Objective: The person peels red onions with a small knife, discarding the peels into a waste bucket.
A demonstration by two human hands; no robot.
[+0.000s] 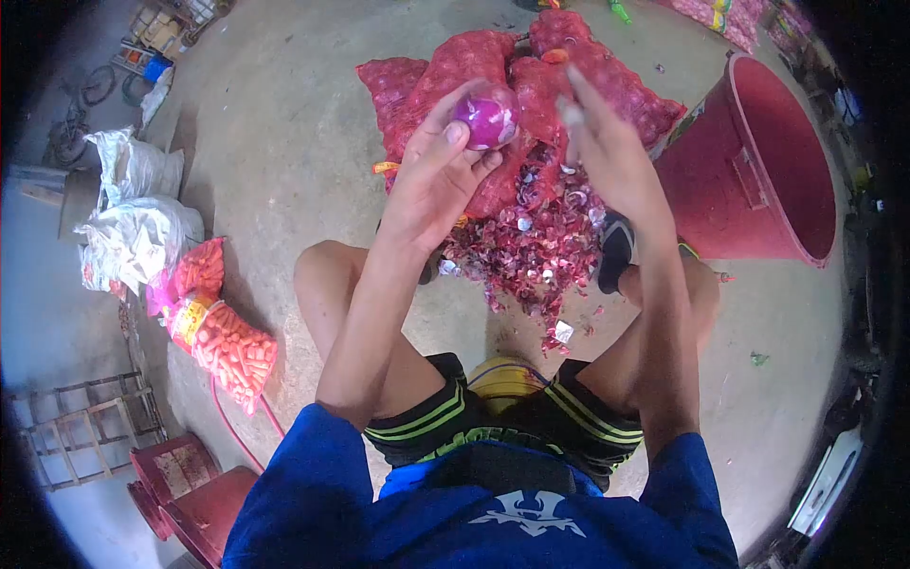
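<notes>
Held up in front of me, my left hand [438, 171] has its fingers and thumb around a purple-red onion [486, 118]. The onion looks smooth and shiny with a few pale patches. To the right of it, my right hand [607, 142] is raised and blurred by motion; its fingers point up and apart from the onion, and nothing shows between them. Below and behind both hands lie red mesh sacks [469, 64] full of onions. A heap of loose onion skins [531, 242] spreads over the floor between my feet.
A large red bin [706, 180] stands at the right. On the left are white sacks [147, 228] and a bag of carrots [232, 351]. Red containers [190, 484] sit at the lower left. A yellow seat [507, 379] is beneath me.
</notes>
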